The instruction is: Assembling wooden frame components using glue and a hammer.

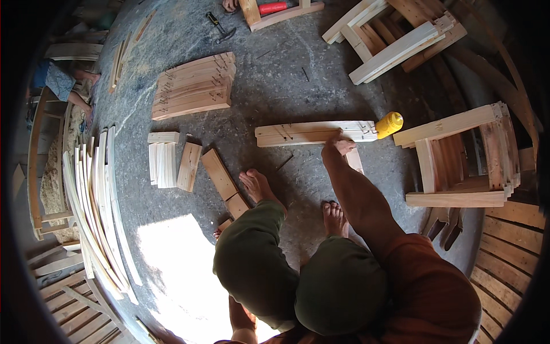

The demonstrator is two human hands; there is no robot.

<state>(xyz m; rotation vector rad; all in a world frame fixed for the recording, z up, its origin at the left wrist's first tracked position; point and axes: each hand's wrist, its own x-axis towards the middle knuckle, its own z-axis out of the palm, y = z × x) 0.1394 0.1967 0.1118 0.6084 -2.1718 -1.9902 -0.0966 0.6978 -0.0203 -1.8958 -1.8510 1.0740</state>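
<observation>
Aligning boards (315, 133), I judge.
My right hand (342, 143) curls at them, hold unclear; left hand (217, 233) mostly hidden, untellable; next calls for steadying.

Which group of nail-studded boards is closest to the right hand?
The narrow group beside the yellow bottle: the right hand is at its edge, while the wider group lies farther off.

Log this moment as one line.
right hand: at long pale wooden boards bearing nails | left hand: mostly hidden | yellow plastic bottle: by boards' right end

Long wooden strips (98, 212) on grey floor (331, 94)
</observation>
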